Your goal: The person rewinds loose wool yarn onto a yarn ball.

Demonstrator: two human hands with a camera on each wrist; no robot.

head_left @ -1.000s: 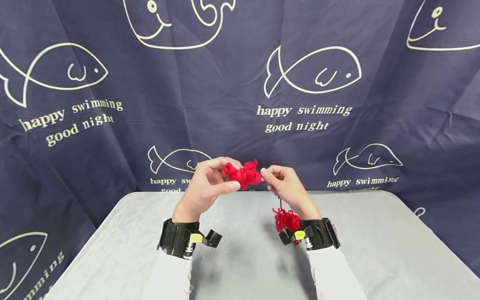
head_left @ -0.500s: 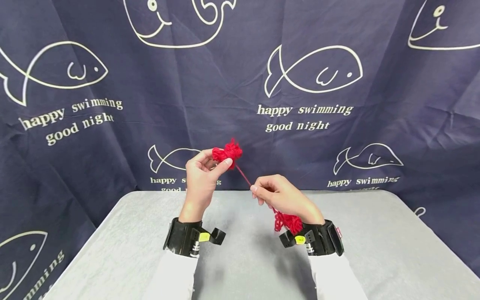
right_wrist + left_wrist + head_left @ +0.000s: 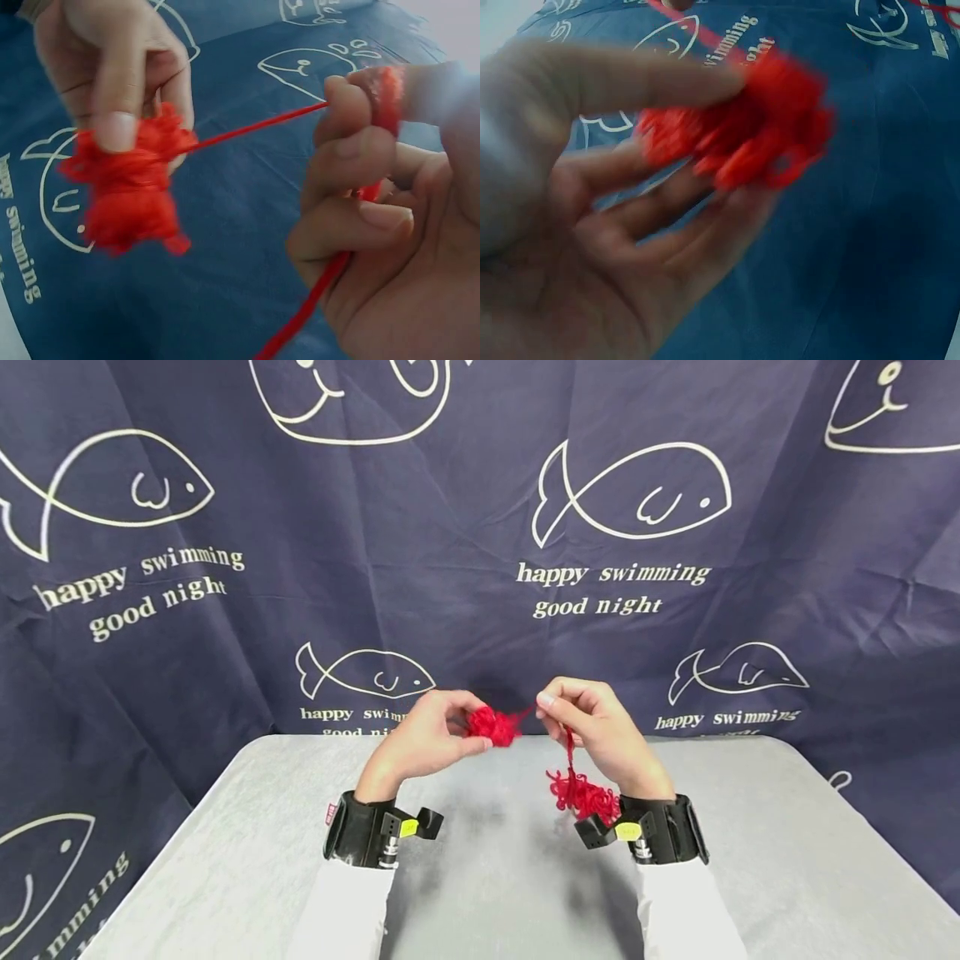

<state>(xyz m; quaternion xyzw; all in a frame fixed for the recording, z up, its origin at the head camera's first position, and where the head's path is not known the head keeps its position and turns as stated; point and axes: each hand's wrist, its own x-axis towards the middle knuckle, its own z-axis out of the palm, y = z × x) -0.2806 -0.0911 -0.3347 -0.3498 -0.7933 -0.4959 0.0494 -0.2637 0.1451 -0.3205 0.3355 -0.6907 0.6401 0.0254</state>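
Yarn bundle [image 3: 492,727] sat pinched between thumb and fingers of left hand [image 3: 427,739] | strand [image 3: 262,125] ran taut to right hand [image 3: 600,727], which pinched it, tangle [image 3: 587,799] below | presumably light, soft, snag-prone; wrapped middle [image 3: 136,169] offered firmest hold

Curtained workspace, navy fish-print backdrop [image 3: 450,560], grey table [image 3: 480,893]

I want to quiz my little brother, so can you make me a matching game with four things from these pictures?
Things:
1. left hand
2. table
3. right hand
4. backdrop

Clues:
A. pale grey
B. has a red strand looped round a finger
C. dark blue
D. pinches the red yarn bundle

Right pairs: 1-D, 2-A, 3-B, 4-C
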